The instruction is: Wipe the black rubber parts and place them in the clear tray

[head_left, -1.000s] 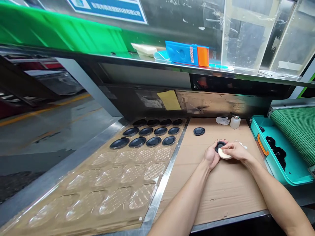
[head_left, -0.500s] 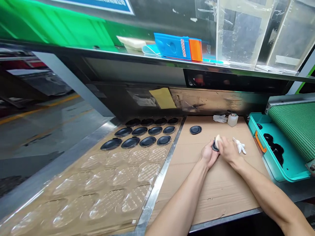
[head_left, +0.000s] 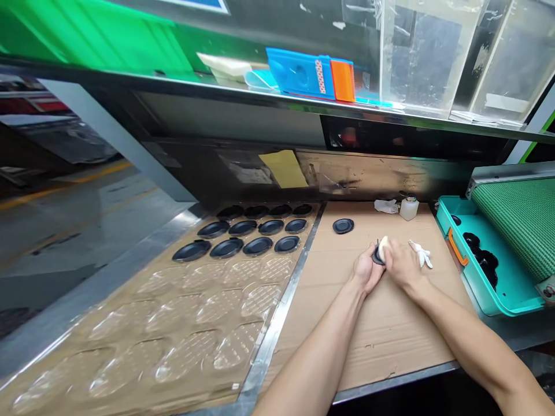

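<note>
My left hand (head_left: 365, 270) is closed round a round black plastic part (head_left: 378, 255), holding it tilted above the cardboard. Pressed to the face of that part is a cream-white wiping pad (head_left: 383, 248), gripped in the fingers of my right hand (head_left: 401, 266). The two hands meet, so much of the part is covered. Another black part (head_left: 343, 226) lies flat on the cardboard sheet (head_left: 321, 323), beyond my left hand. A crumpled white glove or cloth (head_left: 420, 254) rests just right of my right hand.
At left, a clear blister tray (head_left: 208, 315) carries rows of black parts (head_left: 257, 246) in its far pockets. A small white bottle (head_left: 409, 208) stands at the back. A teal bin (head_left: 515, 297) with black parts sits right, beside a green conveyor belt (head_left: 520, 214). A shelf edge (head_left: 303, 104) overhangs.
The view has shifted slightly. Both hands stay almost in place, the left still holding the black part and the right still keeping the pad against it.
</note>
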The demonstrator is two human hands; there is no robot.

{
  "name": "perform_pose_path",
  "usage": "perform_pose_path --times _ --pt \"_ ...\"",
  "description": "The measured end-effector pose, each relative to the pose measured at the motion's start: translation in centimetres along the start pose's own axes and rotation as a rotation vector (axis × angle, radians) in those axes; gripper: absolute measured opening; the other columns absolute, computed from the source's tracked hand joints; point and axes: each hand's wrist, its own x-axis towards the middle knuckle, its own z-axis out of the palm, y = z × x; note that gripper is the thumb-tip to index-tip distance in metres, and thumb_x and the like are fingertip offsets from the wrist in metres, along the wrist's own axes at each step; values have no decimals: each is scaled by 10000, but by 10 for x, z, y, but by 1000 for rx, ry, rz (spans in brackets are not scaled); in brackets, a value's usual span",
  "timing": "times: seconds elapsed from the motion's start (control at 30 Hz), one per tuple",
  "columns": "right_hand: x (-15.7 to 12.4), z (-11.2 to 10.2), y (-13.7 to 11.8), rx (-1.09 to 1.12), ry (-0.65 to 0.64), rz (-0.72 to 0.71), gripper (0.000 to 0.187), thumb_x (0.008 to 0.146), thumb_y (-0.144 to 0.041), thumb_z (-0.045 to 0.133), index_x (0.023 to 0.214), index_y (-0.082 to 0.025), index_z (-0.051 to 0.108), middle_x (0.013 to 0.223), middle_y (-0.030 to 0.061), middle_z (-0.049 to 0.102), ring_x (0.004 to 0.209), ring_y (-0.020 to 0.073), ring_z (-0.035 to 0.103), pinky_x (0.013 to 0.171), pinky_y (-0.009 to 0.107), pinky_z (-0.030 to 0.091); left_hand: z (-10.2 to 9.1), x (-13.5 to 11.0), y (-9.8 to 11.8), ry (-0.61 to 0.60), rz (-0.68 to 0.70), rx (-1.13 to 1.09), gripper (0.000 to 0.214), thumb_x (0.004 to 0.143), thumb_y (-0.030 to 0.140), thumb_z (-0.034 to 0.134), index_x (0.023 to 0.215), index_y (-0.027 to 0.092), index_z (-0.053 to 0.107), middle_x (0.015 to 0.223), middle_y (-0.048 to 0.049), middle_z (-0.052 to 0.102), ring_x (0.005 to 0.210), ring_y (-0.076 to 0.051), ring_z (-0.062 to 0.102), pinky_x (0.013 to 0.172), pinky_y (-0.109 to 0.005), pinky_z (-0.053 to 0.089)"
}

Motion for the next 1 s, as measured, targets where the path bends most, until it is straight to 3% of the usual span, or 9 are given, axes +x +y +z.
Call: perform_pose_path --times 0.07,0.23,0.3,0.4,0.5,0.57,0.67,0.8,1.0 --pt "1 0 2 15 -13 -46 411 1040 -442 355 1333 -241 560 1038 122 741 860 263 695 746 338 460 0 0 1 -12 -14 -5 400 1045 301 351 1050 78 683 1108 -191 724 1040 -251 702 966 -403 567" --pt "8 -8 22 152 71 136 402 1037 -459 368 1334 -272 564 1054 98 745 914 271 690 757 341 442 -1 -3 17 29 7 -52 380 1042 317 338 1059 97 648 1127 -198 709 1040 -276 703 869 -434 595" --pt "6 -10 27 228 76 81 386 1033 -468 386 1298 -276 591 1059 82 739 944 263 675 773 336 436 -2 -6 27 25 21 -104 383 1033 332 330 1103 108 633 1175 -211 693 1066 -298 694 831 -450 597" --pt "2 -12 30 215 64 -89 362 1041 -437 381 1047 -249 690 969 74 720 957 246 632 835 339 421 -4 -10 42 -2 50 -198 382 992 293 331 1180 124 618 1209 -214 678 1082 -320 683 839 -505 585" --pt "2 -15 39 84 192 -111 341 1031 -379 407 951 -225 701 1008 103 690 1012 265 570 891 374 395 -5 -14 49 -17 50 -239 400 952 223 339 1229 118 607 1217 -217 671 1084 -327 682 857 -525 576" --pt "5 -16 49 -26 248 -24 258 991 -347 483 1030 -209 698 1079 138 674 1052 300 545 888 402 390 -3 -16 51 -23 42 -227 382 962 209 364 1243 109 603 1207 -216 673 1090 -326 680 847 -495 585" --pt "11 -12 64 -92 145 64 239 961 -305 519 1066 -182 694 1071 169 675 1019 314 575 848 404 407 -1 -18 52 -55 26 -188 339 1002 276 427 1228 108 617 1185 -204 680 1061 -292 689 782 -374 602" --pt "18 -8 72 146 100 -9 261 992 -291 448 1033 -192 685 1043 126 693 975 247 628 851 339 443 0 -19 50 -75 -119 -116 501 1024 489 391 1141 71 643 984 -195 698 738 -179 687 495 -199 518" --pt "12 -13 49 517 212 -174 285 1001 -384 428 1011 -199 645 1006 90 705 920 216 646 809 299 467 -2 -17 42 -1 -298 -3 692 1016 584 259 1069 20 655 748 -166 661 497 -127 575 370 -182 428"
